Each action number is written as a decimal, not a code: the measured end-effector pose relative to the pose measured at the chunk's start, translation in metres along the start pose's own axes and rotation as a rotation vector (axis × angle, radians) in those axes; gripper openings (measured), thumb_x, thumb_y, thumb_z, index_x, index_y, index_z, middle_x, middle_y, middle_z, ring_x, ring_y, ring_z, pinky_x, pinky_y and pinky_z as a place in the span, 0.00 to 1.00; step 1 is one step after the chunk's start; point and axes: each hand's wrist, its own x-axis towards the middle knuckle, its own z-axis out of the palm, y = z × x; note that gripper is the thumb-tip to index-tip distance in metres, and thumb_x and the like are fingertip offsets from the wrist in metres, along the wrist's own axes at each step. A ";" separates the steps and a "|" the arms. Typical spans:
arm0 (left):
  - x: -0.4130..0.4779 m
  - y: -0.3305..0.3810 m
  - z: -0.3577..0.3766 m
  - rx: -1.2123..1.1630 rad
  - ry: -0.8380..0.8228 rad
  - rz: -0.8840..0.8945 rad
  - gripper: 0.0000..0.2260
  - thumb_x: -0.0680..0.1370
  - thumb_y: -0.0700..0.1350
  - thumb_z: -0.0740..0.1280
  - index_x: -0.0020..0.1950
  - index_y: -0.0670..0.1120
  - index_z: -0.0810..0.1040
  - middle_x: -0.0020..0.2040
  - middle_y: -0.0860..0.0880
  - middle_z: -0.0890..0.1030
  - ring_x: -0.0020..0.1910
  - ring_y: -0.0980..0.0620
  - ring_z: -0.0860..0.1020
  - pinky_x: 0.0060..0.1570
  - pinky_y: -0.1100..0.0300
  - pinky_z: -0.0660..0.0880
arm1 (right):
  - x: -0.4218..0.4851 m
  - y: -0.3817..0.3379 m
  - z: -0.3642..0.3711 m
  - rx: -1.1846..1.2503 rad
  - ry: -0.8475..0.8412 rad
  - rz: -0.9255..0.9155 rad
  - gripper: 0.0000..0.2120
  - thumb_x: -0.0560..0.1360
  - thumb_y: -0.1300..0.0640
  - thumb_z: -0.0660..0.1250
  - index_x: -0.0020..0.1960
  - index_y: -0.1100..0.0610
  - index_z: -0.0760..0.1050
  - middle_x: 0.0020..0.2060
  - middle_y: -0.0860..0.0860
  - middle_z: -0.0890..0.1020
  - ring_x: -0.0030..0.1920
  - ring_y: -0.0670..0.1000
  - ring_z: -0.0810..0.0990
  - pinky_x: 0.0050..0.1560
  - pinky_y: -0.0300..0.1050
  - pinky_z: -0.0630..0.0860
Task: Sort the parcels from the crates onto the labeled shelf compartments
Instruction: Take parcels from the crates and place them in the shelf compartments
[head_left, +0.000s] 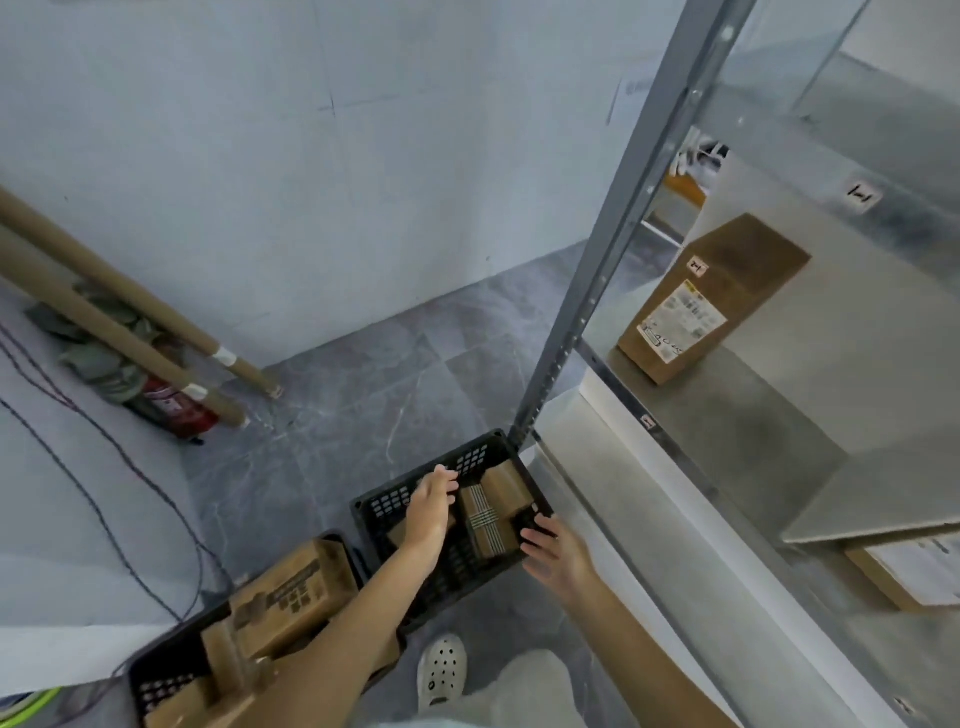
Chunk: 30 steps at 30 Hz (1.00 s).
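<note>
Down in the black lattice-walled plastic crate on the grey tiled floor, right by the shelf's metal upright, lies a brown cardboard parcel. It is flat, its long axis running from the near rim toward the far one, with a pale striped band across its middle. The left hand reaches in palm-down, fingers loosely extended, gripping nothing, while the right hand hovers at the crate's right rim, fingers spread wide, just beside the parcel.
</note>
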 end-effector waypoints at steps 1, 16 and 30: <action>0.010 0.000 0.003 0.012 -0.006 -0.009 0.17 0.82 0.53 0.54 0.57 0.44 0.77 0.56 0.47 0.77 0.55 0.48 0.74 0.54 0.54 0.67 | 0.009 -0.001 -0.002 0.015 0.010 0.012 0.18 0.82 0.52 0.55 0.66 0.61 0.69 0.46 0.56 0.78 0.55 0.57 0.73 0.63 0.54 0.67; 0.281 -0.131 0.071 0.317 -0.151 0.005 0.12 0.80 0.34 0.57 0.60 0.42 0.75 0.62 0.47 0.75 0.59 0.50 0.73 0.59 0.60 0.68 | 0.298 0.020 -0.031 0.130 0.236 0.122 0.22 0.82 0.56 0.57 0.72 0.66 0.62 0.67 0.65 0.69 0.70 0.61 0.65 0.72 0.53 0.59; 0.511 -0.342 0.132 0.662 -0.338 0.023 0.31 0.76 0.39 0.61 0.75 0.59 0.56 0.74 0.44 0.63 0.73 0.42 0.63 0.71 0.47 0.62 | 0.526 0.087 -0.062 0.168 0.247 0.119 0.23 0.81 0.51 0.59 0.73 0.58 0.63 0.62 0.57 0.73 0.62 0.56 0.71 0.57 0.51 0.68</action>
